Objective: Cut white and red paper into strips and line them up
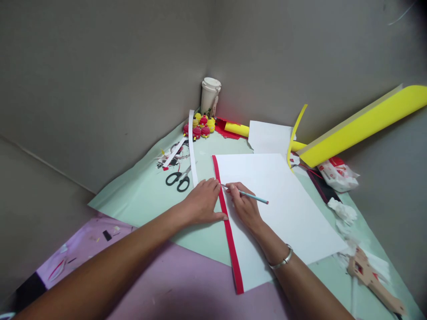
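Okay, pinching a blue pencil (254,197) in the right hand (245,208), resting a splayed left hand (205,202) partly over the red strip (232,249) at the white sheet's (287,218) nine o'clock; can't quite make out the tip's contact.

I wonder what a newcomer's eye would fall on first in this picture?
Probably the large white sheet in the middle, with the red strip along its left edge. Over it, the right hand holds a blue pencil near the strip. The slanting bright yellow sheet at the right likely comes next.
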`<state>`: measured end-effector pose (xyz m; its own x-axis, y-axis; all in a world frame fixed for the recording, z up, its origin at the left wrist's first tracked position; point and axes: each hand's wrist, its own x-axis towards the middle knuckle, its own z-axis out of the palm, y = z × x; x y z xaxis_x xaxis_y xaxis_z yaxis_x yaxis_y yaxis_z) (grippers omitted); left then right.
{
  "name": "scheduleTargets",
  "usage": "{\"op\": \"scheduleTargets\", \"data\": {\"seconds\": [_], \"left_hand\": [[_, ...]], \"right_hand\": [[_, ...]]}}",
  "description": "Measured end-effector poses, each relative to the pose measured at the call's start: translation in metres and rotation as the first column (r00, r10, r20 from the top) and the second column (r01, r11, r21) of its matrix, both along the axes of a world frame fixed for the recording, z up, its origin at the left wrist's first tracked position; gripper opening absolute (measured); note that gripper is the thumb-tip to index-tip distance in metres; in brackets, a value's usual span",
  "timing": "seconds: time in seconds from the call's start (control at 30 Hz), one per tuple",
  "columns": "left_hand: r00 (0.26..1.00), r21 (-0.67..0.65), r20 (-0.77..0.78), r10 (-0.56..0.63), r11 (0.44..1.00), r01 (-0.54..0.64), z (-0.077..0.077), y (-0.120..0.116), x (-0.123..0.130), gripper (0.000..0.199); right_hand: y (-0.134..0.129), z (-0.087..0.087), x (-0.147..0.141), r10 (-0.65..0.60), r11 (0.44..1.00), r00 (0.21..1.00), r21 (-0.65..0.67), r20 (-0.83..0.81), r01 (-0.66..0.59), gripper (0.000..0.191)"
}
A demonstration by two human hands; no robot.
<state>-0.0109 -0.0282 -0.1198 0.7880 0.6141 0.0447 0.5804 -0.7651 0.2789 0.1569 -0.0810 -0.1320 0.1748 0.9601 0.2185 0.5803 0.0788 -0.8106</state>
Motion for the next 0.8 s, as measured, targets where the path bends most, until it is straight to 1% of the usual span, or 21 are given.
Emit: {"op": "scheduleTargets", "data": {"seconds": [0.13, 0.3, 0.43, 0.6, 0.8], "left_hand": [[1.0, -0.003, -0.004, 0.005, 1.0, -0.005, 0.001, 0.0, 0.0, 0.074], [1.0, 0.001, 0.013, -0.005, 1.0, 0.005, 0.0, 0.0, 0.0, 0.073], [1.0, -0.02, 0.01, -0.001, 1.0, 0.001, 0.002, 0.0, 0.001, 0.072], [1.0, -0.013, 0.018, -0.007, 1.0, 0.007, 0.003, 0.0, 0.001, 0.07], [1.0, 0.013, -0.011, -0.005, 1.0, 0.005, 0.003, 0.0, 0.001, 0.07]], "right_hand": [[-0.006, 0.001, -0.001, 0.0, 1.0, 0.999, 0.011, 0.041, 0.0, 0.031], [-0.014, 0.003, -0.002, 0.032, 0.998, 0.995, 0.056, 0.096, -0.037, 0.031], [-0.02, 0.004, -0.004, 0.021, 0.997, 0.991, 0.07, 0.132, -0.031, 0.031], [-0.027, 0.006, -0.004, 0.02, 0.998, 0.988, 0.057, 0.15, -0.028, 0.033], [-0.034, 0.007, -0.004, 0.018, 0.999, 0.989, 0.041, 0.146, -0.024, 0.031]]}}
